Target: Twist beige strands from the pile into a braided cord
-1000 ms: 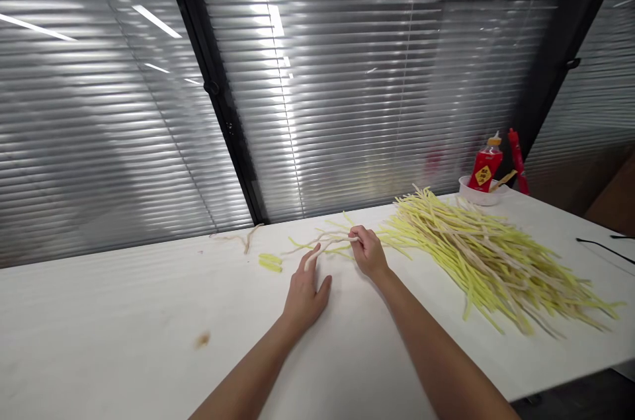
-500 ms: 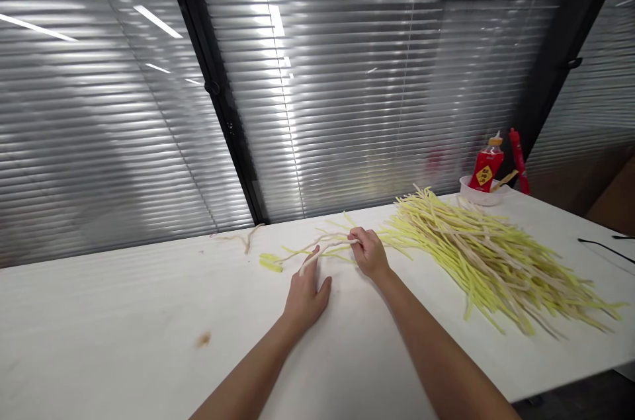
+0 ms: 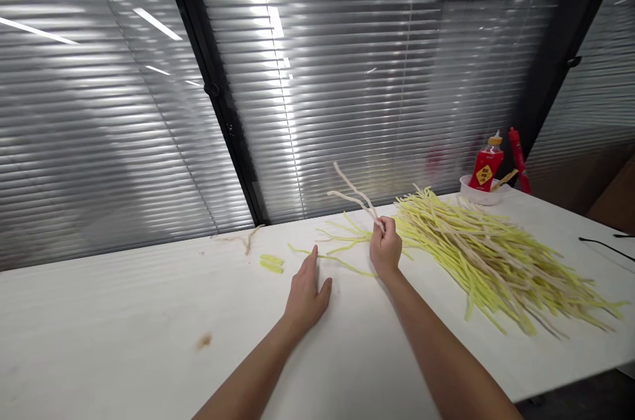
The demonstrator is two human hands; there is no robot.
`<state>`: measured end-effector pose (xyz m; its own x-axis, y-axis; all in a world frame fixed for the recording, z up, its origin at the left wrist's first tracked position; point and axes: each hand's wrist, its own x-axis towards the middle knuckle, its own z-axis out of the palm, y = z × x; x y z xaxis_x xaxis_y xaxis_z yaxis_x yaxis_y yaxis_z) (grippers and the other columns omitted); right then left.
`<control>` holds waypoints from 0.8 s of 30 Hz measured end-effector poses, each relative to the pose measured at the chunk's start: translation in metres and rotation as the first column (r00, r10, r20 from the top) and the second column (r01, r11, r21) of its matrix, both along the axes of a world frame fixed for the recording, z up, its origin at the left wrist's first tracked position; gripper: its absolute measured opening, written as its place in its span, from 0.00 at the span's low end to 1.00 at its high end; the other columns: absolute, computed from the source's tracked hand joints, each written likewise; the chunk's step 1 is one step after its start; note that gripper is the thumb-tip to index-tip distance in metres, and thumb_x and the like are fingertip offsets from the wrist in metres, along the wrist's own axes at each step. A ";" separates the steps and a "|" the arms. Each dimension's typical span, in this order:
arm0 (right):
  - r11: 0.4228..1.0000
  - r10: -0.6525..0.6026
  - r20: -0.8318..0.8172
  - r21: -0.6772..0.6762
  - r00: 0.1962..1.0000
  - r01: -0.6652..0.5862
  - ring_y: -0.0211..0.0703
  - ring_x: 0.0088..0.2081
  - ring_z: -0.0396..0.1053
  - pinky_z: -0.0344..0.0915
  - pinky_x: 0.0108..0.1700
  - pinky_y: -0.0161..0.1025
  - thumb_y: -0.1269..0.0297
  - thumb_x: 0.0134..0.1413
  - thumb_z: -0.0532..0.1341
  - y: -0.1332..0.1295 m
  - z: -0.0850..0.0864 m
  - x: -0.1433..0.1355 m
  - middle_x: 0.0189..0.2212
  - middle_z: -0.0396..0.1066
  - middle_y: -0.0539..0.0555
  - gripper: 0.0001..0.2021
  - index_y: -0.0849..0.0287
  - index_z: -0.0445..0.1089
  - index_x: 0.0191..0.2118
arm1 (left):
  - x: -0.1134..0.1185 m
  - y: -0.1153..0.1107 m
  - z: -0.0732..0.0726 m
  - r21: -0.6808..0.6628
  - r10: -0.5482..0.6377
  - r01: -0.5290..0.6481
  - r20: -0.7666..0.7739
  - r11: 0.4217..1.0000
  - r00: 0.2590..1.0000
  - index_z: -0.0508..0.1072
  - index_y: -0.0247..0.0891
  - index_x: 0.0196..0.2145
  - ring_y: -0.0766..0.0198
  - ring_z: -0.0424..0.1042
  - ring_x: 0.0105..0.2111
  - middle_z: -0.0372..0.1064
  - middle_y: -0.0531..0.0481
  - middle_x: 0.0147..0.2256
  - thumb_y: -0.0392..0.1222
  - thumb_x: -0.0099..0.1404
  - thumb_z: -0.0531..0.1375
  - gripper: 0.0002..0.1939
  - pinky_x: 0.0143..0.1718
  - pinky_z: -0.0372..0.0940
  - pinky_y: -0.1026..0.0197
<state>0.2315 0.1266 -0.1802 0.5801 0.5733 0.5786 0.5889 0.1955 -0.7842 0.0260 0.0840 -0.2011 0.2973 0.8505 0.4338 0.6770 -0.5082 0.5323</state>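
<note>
My right hand (image 3: 385,249) is closed around beige pipe cleaners (image 3: 361,198). Two strands stick up and to the left out of the fist, raised above the table; the part inside the fingers is hidden. My left hand (image 3: 305,291) rests on the white table with its fingers stretched and thumb apart, holding nothing. A yellow pipe cleaner (image 3: 342,263) runs from beyond the left fingertips towards the right wrist. Two short, folded yellow pieces (image 3: 271,264) lie left of that hand. To the right spreads a big pile of yellow and beige pipe cleaners (image 3: 486,251).
At the back right, a red bottle (image 3: 486,168) stands in a white bowl (image 3: 480,196), with a red packet (image 3: 518,161) behind. A bent beige piece (image 3: 248,241) lies near the window blinds (image 3: 347,76). Dark thin rods (image 3: 605,246) show at the right edge.
My right hand has drawn back to the right and lifted the beige strands, which now point up instead of lying across the left fingers. The left hand has barely moved.
</note>
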 end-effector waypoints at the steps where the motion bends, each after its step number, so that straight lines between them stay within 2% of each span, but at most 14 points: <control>1: 1.000 -0.003 -0.013 0.014 1.000 0.003 0.43 0.23 0.62 0.52 0.27 0.35 0.59 0.56 0.49 -0.001 0.001 -0.001 0.23 0.67 0.51 0.10 0.57 0.64 0.38 | 0.000 -0.001 0.002 -0.007 0.004 -0.004 0.006 1.000 1.000 0.42 0.42 0.64 0.53 0.63 0.51 0.58 0.40 0.55 0.41 0.61 0.53 0.36 0.50 0.60 0.47; 6: 0.999 -0.048 -0.072 0.016 0.996 0.049 0.43 0.25 0.63 0.52 0.27 0.35 0.59 0.55 0.51 -0.004 0.006 -0.002 0.25 0.68 0.52 0.09 0.56 0.63 0.37 | 0.001 -0.003 0.005 -0.053 0.006 -0.005 0.025 0.999 1.000 0.50 0.42 0.61 0.54 0.65 0.47 0.62 0.42 0.49 0.41 0.61 0.53 0.31 0.48 0.61 0.48; 9: 0.995 -0.030 -0.129 0.090 0.991 0.041 0.42 0.24 0.62 0.54 0.27 0.35 0.58 0.56 0.51 -0.004 0.008 -0.001 0.25 0.67 0.52 0.09 0.56 0.62 0.37 | 0.000 -0.003 0.004 -0.067 0.004 -0.002 0.029 0.998 1.000 0.55 0.41 0.57 0.53 0.64 0.48 0.63 0.42 0.49 0.42 0.59 0.54 0.27 0.50 0.59 0.47; 14: 0.979 0.069 -0.252 0.204 0.965 -0.017 0.38 0.22 0.59 0.56 0.26 0.34 0.53 0.57 0.50 -0.002 0.011 -0.002 0.20 0.61 0.48 0.12 0.57 0.59 0.35 | 0.000 -0.005 0.004 -0.065 -0.053 0.049 -0.064 0.997 0.997 0.58 0.42 0.55 0.51 0.60 0.54 0.63 0.44 0.52 0.42 0.58 0.55 0.26 0.53 0.55 0.46; 16: 0.965 0.181 -0.305 0.238 0.935 -0.109 0.36 0.19 0.57 0.55 0.24 0.33 0.52 0.57 0.50 -0.003 0.014 -0.005 0.18 0.58 0.46 0.13 0.56 0.58 0.34 | 0.000 -0.005 0.005 -0.076 -0.072 0.064 -0.111 0.995 0.991 0.58 0.42 0.56 0.50 0.58 0.55 0.62 0.44 0.54 0.43 0.57 0.56 0.28 0.54 0.53 0.45; 18: 0.925 0.355 -0.372 0.275 0.858 -0.263 0.33 0.16 0.52 0.52 0.19 0.32 0.51 0.56 0.51 -0.005 0.018 -0.010 0.16 0.54 0.43 0.12 0.55 0.56 0.33 | 0.000 -0.005 0.005 -0.090 -0.073 0.061 -0.135 0.994 0.988 0.58 0.42 0.57 0.49 0.58 0.55 0.61 0.44 0.56 0.44 0.58 0.56 0.28 0.54 0.53 0.44; 20: 0.854 0.519 -0.448 0.295 0.728 -0.428 0.32 0.13 0.49 0.48 0.16 0.30 0.51 0.55 0.52 -0.005 0.021 -0.015 0.13 0.53 0.41 0.12 0.54 0.55 0.31 | 0.001 -0.004 0.006 -0.096 -0.071 0.058 -0.133 0.994 0.989 0.59 0.43 0.57 0.49 0.59 0.55 0.61 0.43 0.55 0.45 0.59 0.55 0.28 0.54 0.53 0.44; 22: 0.766 0.619 -0.541 0.258 0.569 -0.589 0.31 0.11 0.51 0.47 0.14 0.30 0.51 0.52 0.54 -0.005 0.021 -0.021 0.13 0.55 0.40 0.13 0.54 0.54 0.30 | 0.001 -0.004 0.007 -0.105 -0.068 0.057 -0.112 0.993 0.991 0.59 0.43 0.57 0.49 0.59 0.55 0.62 0.43 0.55 0.47 0.61 0.53 0.27 0.54 0.53 0.44; 24: 0.640 0.654 -0.635 0.174 0.411 -0.749 0.33 0.11 0.56 0.50 0.14 0.30 0.50 0.49 0.56 -0.004 0.018 -0.027 0.14 0.60 0.42 0.14 0.55 0.55 0.29 | 0.002 -0.003 0.007 -0.128 -0.061 0.051 -0.073 0.990 0.995 0.59 0.43 0.58 0.50 0.59 0.55 0.62 0.44 0.55 0.48 0.63 0.51 0.26 0.55 0.52 0.44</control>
